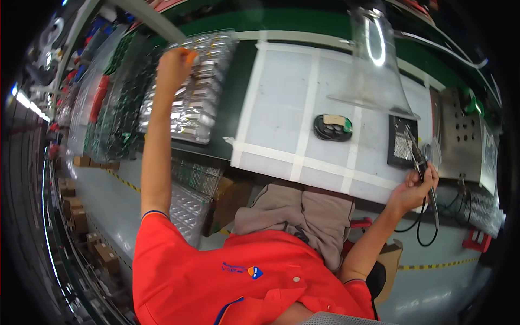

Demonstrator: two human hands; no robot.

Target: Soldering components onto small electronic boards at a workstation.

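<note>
Clamped a corded tool (418, 154) in the right hand (416, 188), near the worktop (281, 97)'s right end! Had the left hand (173, 66) over a plastic tray (197, 111), right at an orange piece (192, 56); couldn't tell if clamped or apart!

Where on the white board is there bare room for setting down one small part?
Apart from tape, the white board is bare between the dark green strip and the black oval device, and also in front of that device. The right side is crowded: clear funnel, black pad, right hand with pen-shaped tool.
</note>
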